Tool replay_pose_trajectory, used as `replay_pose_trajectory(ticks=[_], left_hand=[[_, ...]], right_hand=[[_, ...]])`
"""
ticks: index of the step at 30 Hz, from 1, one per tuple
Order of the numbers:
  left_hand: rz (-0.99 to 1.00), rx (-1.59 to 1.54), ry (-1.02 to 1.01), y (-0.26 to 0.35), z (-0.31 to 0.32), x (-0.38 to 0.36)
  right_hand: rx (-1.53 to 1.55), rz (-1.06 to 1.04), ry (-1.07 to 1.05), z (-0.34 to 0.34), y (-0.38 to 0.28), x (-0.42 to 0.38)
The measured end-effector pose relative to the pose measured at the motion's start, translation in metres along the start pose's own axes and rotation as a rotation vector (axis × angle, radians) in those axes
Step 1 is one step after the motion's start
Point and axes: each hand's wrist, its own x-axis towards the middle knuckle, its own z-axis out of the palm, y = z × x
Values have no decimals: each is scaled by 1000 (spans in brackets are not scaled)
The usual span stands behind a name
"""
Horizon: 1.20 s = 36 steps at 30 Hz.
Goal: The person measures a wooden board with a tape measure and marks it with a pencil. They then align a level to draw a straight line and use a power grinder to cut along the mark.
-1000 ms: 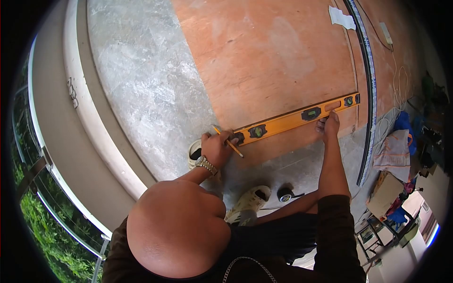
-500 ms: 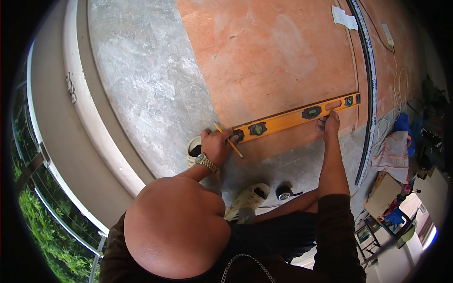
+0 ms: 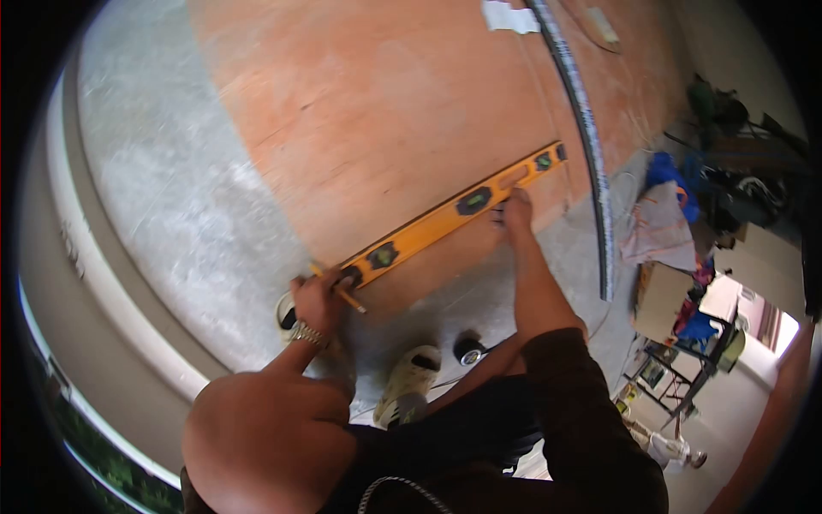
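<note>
A yellow spirit level lies across the reddish plywood sheet, slanting up to the right. My left hand, with a watch on its wrist, is at the level's left end, its fingers closed on a yellow pencil. Near the level's right part, my right hand is against the lower edge, by the oblong slot, with its fingers curled on the edge.
Beyond the level's right end runs a long dark strip with printed edging. A white paper lies at the top. A black round object sits near my shoe. Bags, a cardboard box and a distant person are at right.
The view has turned and shifted, so the level, hands and sheet appear farther left and the level looks steeper. Both hands keep their places at the level.
</note>
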Motion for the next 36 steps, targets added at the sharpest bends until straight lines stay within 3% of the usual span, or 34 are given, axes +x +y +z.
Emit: replay_pose_trajectory(ticks=[36], left_hand=[[22, 21, 59, -1, 2, -2]], right_hand=[[27, 12, 73, 9, -8, -19]])
